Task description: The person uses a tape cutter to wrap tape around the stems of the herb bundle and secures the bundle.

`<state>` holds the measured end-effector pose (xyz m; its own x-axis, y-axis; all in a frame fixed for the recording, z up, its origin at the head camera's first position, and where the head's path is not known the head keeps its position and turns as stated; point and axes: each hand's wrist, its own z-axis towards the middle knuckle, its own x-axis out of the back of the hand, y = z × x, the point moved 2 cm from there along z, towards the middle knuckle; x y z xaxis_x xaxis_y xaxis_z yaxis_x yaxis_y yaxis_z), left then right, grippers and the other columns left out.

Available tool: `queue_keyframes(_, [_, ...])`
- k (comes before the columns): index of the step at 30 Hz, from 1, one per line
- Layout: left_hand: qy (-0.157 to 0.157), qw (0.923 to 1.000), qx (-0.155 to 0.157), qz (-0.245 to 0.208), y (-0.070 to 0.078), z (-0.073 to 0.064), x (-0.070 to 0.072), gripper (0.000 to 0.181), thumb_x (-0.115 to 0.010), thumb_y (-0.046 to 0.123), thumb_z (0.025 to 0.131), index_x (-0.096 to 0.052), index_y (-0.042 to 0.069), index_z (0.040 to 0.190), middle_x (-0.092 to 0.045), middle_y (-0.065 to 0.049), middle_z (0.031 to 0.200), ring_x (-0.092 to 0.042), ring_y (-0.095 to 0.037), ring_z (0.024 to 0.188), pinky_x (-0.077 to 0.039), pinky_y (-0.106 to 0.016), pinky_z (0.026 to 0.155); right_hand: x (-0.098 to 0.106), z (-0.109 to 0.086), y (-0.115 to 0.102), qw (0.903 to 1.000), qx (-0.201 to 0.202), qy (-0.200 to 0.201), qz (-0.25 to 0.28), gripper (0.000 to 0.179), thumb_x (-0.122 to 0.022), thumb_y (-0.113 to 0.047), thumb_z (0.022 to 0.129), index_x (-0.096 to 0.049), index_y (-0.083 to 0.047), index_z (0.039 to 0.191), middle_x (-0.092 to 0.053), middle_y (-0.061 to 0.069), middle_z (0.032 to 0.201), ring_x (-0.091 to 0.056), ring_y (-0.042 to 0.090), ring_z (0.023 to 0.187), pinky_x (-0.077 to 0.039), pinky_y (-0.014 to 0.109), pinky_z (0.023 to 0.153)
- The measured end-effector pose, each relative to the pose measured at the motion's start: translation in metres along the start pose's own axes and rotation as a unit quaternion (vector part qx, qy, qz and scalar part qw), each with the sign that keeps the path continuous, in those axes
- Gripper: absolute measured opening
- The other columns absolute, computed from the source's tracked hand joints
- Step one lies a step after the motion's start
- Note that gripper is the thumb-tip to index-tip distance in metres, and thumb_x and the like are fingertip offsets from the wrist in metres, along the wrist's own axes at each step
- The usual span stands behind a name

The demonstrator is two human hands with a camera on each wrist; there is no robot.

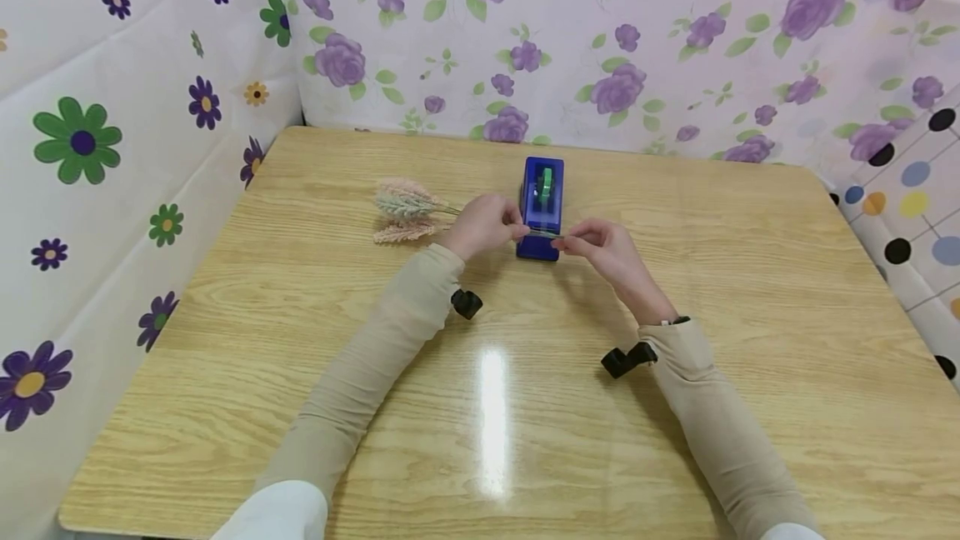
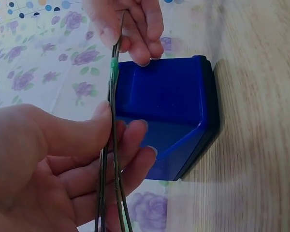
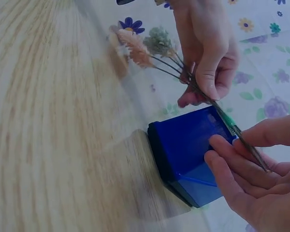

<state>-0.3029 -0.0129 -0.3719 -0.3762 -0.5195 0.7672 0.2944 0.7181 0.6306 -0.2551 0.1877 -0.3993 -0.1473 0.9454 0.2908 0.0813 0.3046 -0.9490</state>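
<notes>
A small bunch of pink and grey-green flower sprigs [image 3: 135,48] lies sideways in the air, heads to the left in the head view. My left hand [image 1: 483,225] pinches its thin dark stems between thumb and fingers. Toward the stem ends, my right hand [image 1: 609,250] grips them, thumb against fingers. Between the two hands a band of green tape [image 2: 114,67] wraps the stems. Right behind and below them stands a blue tape dispenser [image 1: 537,250], with a green tape roll [image 1: 547,182] in its top.
The wooden table [image 1: 420,423] spreads around the hands, with a bright light reflection in front. A floral cloth [image 1: 555,65] hangs along the back edge, another patterned cloth [image 1: 82,232] along the left. Black wrist mounts [image 1: 467,304] sit on both sleeves.
</notes>
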Motion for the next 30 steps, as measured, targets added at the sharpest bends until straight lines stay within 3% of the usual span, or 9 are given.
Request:
queue_keyframes(9, [0.032, 0.9991, -0.018, 0.023, 0.0019, 0.0024, -0.0040, 0.019, -0.069, 0.023, 0.091, -0.061, 0.008, 0.084, -0.061, -0.004, 0.084, -0.054, -0.018, 0.078, -0.044, -0.030, 0.074, -0.0019, 0.0031, 0.0042, 0.9986, 0.044, 0.028, -0.009, 0.028, -0.058, -0.017, 0.098, -0.059, 0.007, 0.113, -0.073, -0.004, 0.080, -0.071, 0.009, 0.080, -0.057, 0.028, 0.082])
queue_keyframes(12, [0.037, 0.9990, -0.015, 0.022, 0.0019, 0.0032, -0.0048, 0.019, -0.072, 0.022, 0.089, -0.060, 0.008, 0.083, -0.061, -0.004, 0.085, -0.055, -0.018, 0.080, -0.044, -0.031, 0.077, -0.0025, 0.0035, 0.0047, 0.9960, 0.064, 0.052, -0.034, 0.025, -0.060, -0.015, 0.096, -0.061, 0.006, 0.110, -0.072, -0.003, 0.081, -0.070, 0.010, 0.079, -0.057, 0.031, 0.082])
queue_keyframes(17, [0.031, 0.9993, -0.020, 0.000, 0.0023, 0.0019, -0.0040, 0.019, -0.073, 0.023, 0.087, -0.061, 0.009, 0.085, -0.063, -0.004, 0.087, -0.056, -0.017, 0.081, -0.045, -0.030, 0.076, -0.0031, 0.0016, 0.0017, 0.9904, 0.091, 0.079, -0.069, 0.019, -0.063, -0.013, 0.094, -0.063, 0.002, 0.105, -0.072, 0.013, 0.092, -0.069, 0.022, 0.086, -0.055, 0.040, 0.084])
queue_keyframes(24, [0.029, 0.9990, -0.021, -0.025, 0.0015, 0.0013, -0.0045, 0.018, -0.069, 0.026, 0.091, -0.065, 0.009, 0.088, -0.063, -0.003, 0.088, -0.054, -0.016, 0.078, -0.043, -0.026, 0.070, -0.0040, -0.0002, -0.0016, 0.9863, 0.109, 0.082, -0.093, 0.016, -0.064, -0.009, 0.093, -0.063, 0.005, 0.101, -0.070, 0.025, 0.100, -0.070, 0.022, 0.085, -0.053, 0.017, 0.074])
queue_keyframes(30, [0.032, 0.9988, -0.016, -0.032, 0.0027, 0.0013, -0.0050, 0.017, -0.069, 0.026, 0.091, -0.067, 0.009, 0.086, -0.066, -0.004, 0.089, -0.055, -0.016, 0.078, -0.045, -0.028, 0.072, -0.0046, 0.0003, 0.0013, 0.9820, 0.109, 0.081, -0.131, 0.015, -0.063, -0.010, 0.094, -0.065, 0.003, 0.102, -0.071, 0.024, 0.100, -0.068, 0.029, 0.089, -0.050, 0.014, 0.072])
